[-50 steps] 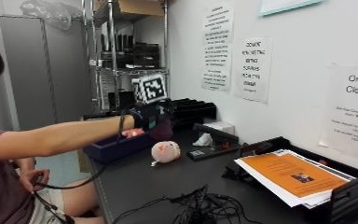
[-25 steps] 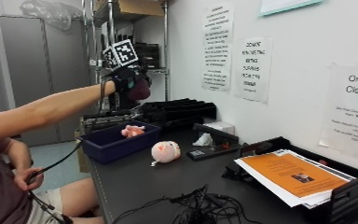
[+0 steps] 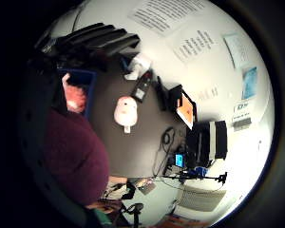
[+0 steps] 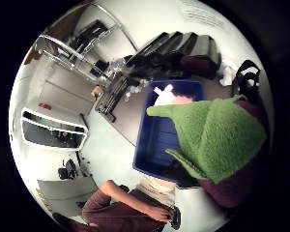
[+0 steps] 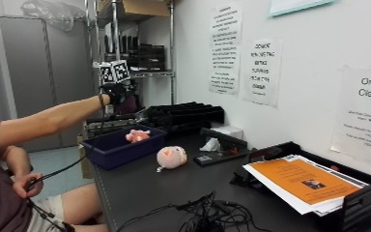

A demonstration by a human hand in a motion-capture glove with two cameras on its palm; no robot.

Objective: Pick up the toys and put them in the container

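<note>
gloved right hand (image 5: 116, 92) holds green toy (image 4: 217, 135) above blue container (image 5: 118, 147), well apart.

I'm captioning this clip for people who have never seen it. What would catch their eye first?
The gloved right hand raised high above the blue bin, gripping a green and maroon plush toy. A pink toy lies in the bin, and a pale pink plush sits on the dark table beside it.
</note>
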